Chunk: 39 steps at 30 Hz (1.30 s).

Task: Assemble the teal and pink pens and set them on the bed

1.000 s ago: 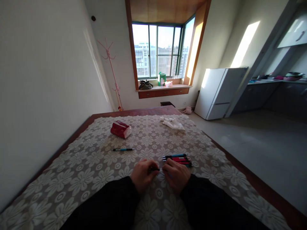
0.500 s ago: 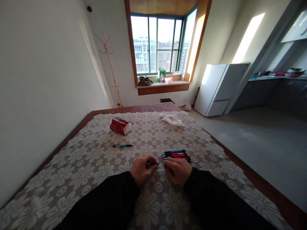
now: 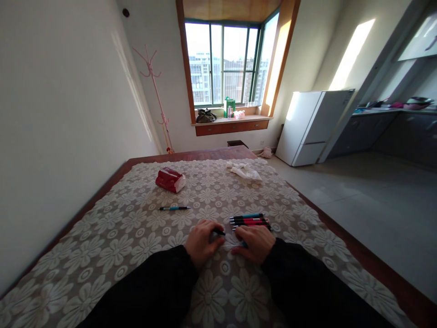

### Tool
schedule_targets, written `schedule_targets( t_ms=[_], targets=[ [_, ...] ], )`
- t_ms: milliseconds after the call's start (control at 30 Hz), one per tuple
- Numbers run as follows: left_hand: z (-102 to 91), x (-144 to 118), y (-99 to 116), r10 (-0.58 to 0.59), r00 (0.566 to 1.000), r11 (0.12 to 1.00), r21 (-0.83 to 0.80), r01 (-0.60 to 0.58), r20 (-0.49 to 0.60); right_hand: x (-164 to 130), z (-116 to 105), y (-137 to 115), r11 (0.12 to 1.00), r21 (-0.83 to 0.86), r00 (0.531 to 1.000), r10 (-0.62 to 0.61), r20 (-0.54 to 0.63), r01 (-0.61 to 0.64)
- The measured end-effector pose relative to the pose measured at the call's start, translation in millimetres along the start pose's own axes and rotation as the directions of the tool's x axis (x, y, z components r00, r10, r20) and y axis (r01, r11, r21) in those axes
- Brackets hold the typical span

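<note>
My left hand (image 3: 204, 242) is closed, with a short black pen part (image 3: 219, 232) sticking out between thumb and forefinger. My right hand (image 3: 254, 243) is closed as well, pinching a small dark bluish piece (image 3: 244, 244), mostly hidden by the fingers. A thin pale rod (image 3: 231, 246) spans the gap between the two hands; which hand grips it I cannot tell. Just beyond my right hand lie several pens side by side, a blue pen (image 3: 247, 216) at the back and a red pen (image 3: 251, 222) nearer. One more blue and black pen (image 3: 175, 208) rests alone, ahead of my left hand.
A lace tablecloth (image 3: 136, 223) with flower pattern covers the wooden table. Toward its far end are a red tissue pack (image 3: 169, 180) and a crumpled white plastic bag (image 3: 245, 172). The wall (image 3: 61, 91) runs close along the left side.
A thin pale rod now shows between my hands, and a bluish piece has come into sight in my right fingers. My left hand's black part has tilted slightly.
</note>
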<state>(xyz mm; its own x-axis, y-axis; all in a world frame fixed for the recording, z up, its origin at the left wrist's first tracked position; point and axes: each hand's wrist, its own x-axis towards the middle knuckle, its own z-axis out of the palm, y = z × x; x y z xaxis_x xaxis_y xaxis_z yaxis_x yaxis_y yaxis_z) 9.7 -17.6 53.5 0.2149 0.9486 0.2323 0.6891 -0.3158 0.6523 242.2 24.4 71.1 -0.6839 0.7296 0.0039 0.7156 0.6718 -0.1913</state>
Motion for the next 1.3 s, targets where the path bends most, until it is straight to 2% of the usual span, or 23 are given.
schedule_targets(
  t_ms=[100,267,433,533,667,900,1067,1167,1300],
  targets=[
    [0.3,0,0,-0.004,1.000,1.000,0.021,0.004,0.000,-4,-11,10,0.998,-0.014,0.998,0.062,0.004,-0.062],
    [1.0,-1,1,0.013,1.000,0.999,0.030,-0.013,-0.022,-10,-12,17,0.997,0.020,0.991,0.077,-0.112,-0.075],
    [1.7,-1,-1,0.028,1.000,1.000,0.012,-0.028,-0.003,-6,5,8,0.991,0.058,0.981,-0.114,-0.154,0.124],
    [2.9,-2,-3,0.048,0.999,0.999,0.000,-0.048,0.011,-2,13,7,0.970,-0.014,0.955,-0.243,-0.170,0.244],
    [4.5,-3,-6,0.046,0.999,0.999,-0.009,-0.046,0.023,-1,15,10,0.945,-0.112,0.934,-0.323,-0.156,0.308],
    [4.6,-1,-6,0.025,1.000,0.996,-0.088,-0.026,-0.019,-2,11,16,0.938,-0.135,0.921,-0.341,-0.187,0.319],
    [5.7,-2,-7,-0.029,0.998,0.996,-0.083,0.024,-0.055,-5,6,21,0.939,-0.137,0.915,-0.339,-0.218,0.316],
    [5.8,-1,-9,-0.034,0.998,0.998,-0.064,0.030,-0.061,-6,2,25,0.952,-0.132,0.911,-0.304,-0.279,0.277],
    [4.8,-1,-8,0.025,0.999,1.000,-0.016,-0.026,-0.030,-5,4,22,0.971,-0.078,0.886,-0.237,-0.398,0.225]
  ],
)
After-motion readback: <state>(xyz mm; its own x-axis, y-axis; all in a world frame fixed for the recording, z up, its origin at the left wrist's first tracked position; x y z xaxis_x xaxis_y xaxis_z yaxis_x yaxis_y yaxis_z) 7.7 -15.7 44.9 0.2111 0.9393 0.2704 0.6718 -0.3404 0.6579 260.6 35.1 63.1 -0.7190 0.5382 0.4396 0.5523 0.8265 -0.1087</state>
